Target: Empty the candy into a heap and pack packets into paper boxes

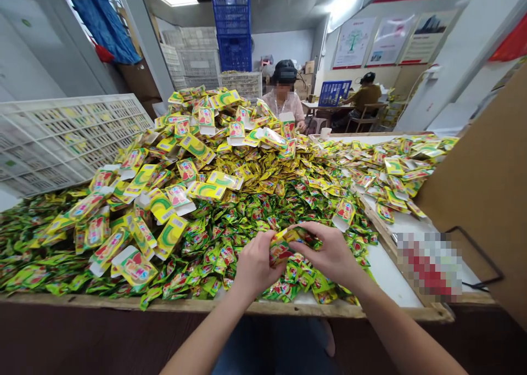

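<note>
Largest first: we're in a white-walled rm [284,43] w/ ceiling lights, a long white table [382,276] w/ wooden edging [102,302] running under the carton heap [197,147], our landmark. R of heap, a big brown cardboard panel [477,188]; L of heap, a tilted white crate [41,105]. Behind heap we see a seated co-worker [284,101], stacked blue crates [230,26] & more white crates [200,65]; far back R of heap, another seated person [368,94] below wall posters [354,43]. In front of heap, to its R, our left hand [258,257] grips a small carton [278,250]; our right hand [329,251] has thumb & fingers closed on its other end, poss. w/ a sachet too, can't tell. Smallest: green sachets [255,210] spread thick around heap's foot, yellow sachets [247,172] banked against its R flank.
</note>
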Tool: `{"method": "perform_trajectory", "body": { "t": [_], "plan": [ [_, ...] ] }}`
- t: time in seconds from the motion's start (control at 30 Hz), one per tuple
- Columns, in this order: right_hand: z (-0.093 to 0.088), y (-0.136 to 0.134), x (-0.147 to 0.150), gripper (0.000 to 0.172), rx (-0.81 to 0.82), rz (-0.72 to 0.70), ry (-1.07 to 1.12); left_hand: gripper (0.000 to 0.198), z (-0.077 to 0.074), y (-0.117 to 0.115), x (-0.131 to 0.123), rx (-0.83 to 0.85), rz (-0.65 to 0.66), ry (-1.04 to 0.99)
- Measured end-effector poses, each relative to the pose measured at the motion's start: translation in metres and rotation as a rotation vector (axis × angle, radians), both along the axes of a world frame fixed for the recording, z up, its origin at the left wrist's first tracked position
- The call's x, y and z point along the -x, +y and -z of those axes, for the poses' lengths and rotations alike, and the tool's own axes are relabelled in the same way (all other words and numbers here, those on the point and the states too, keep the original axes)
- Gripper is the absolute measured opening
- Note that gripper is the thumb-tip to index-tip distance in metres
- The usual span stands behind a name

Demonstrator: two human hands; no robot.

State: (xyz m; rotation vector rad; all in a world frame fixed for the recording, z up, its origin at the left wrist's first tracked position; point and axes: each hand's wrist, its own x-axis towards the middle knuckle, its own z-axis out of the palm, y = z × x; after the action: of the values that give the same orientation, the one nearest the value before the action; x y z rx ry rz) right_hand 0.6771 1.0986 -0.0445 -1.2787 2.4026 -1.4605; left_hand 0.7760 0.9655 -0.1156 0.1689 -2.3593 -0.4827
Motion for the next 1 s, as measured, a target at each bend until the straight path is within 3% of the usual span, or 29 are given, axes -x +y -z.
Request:
{"method": "perform_trajectory", "body": {
  "t": [0.17, 0.4, 0.47, 0.63, 0.73, 0.83, 0.9, 1.0],
  "plan": [
    [0.007, -0.004, 0.004, 0.032, 0.011, 0.016, -0.182, 0.051, 0.009, 0.017, -0.004, -0.076, -0.084, 0.076],
    [0.013, -0.01, -0.004, 0.026, 0.168, 0.223, 0.088, 0.05, 0.001, 0.026, -0.007, -0.165, -0.144, 0.118],
    [0.014, -0.01, -0.006, 0.02, 0.128, 0.17, 0.109, 0.049, 0.0, 0.024, -0.008, -0.156, -0.141, 0.118],
    [0.012, -0.008, -0.013, 0.01, -0.184, -0.211, -0.04, 0.043, 0.004, 0.019, -0.012, -0.18, -0.074, 0.063],
    [0.012, -0.007, -0.016, 0.01, -0.219, -0.184, -0.117, 0.044, 0.004, 0.015, -0.015, -0.232, -0.015, 0.044],
    [0.017, -0.007, -0.014, 0.023, -0.041, -0.077, -0.379, 0.058, 0.001, 0.011, -0.018, -0.438, -0.008, 0.013],
    [0.022, -0.008, -0.014, 0.035, 0.054, -0.069, -0.538, 0.06, -0.001, 0.011, -0.02, -0.722, 0.059, -0.029],
    [0.03, -0.008, -0.016, 0.041, 0.055, -0.153, -0.64, 0.049, 0.0, 0.019, -0.02, -1.143, 0.158, -0.031]
  ]
}}
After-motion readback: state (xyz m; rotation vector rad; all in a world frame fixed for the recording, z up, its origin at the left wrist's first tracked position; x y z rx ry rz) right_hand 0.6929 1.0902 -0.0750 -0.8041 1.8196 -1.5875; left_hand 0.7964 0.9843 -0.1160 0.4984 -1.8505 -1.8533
